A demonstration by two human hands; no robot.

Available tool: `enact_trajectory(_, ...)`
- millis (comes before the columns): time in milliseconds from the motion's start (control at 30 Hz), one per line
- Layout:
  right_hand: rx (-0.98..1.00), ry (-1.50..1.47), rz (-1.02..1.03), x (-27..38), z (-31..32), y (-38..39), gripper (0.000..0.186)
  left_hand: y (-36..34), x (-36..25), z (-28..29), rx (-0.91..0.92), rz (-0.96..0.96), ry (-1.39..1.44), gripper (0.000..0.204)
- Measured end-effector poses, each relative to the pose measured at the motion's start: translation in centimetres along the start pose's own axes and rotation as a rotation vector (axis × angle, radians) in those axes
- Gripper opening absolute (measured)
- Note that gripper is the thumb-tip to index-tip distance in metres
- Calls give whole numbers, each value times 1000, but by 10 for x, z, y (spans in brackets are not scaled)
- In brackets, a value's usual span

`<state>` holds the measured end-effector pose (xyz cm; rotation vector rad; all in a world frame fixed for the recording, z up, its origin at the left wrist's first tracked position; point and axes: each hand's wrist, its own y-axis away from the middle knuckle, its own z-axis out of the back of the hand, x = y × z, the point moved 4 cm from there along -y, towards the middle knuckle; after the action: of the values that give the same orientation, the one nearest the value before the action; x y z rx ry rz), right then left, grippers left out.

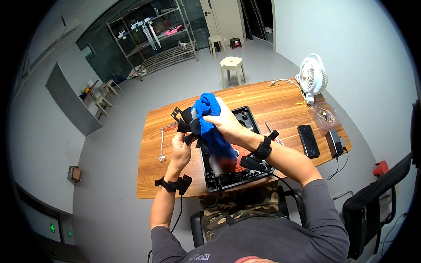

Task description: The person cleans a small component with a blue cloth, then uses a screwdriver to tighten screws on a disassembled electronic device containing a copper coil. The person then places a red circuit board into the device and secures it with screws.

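Your left hand (180,151) pinches the black fan (193,126) by the left side of the open black case (239,181); your right hand (226,120) clutches the blue cloth (213,136) over it. The phone (308,141) lies right of the case.

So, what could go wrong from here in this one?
The black fan might slip from the left hand and drop, perhaps onto the open black casing. The blue cloth in the right hand hangs over that casing, so its lower end could snag on parts inside.
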<state>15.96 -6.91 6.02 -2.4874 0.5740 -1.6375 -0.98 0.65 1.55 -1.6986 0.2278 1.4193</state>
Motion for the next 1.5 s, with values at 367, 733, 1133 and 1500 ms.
enact_trajectory(367,-139,86,69,2,0,-10,47,-2,-12,-8,-51,-35,146,25)
enact_trajectory(733,-12,291,102,22,0,6,71,-15,5,6,-198,-70,7,16)
enact_trajectory(1133,172,483,209,13,8,-5,66,-15,17,7,-167,39,342,12)
enact_trajectory(1500,128,864,460,24,8,-1,69,-11,6,-8,-243,86,306,15)
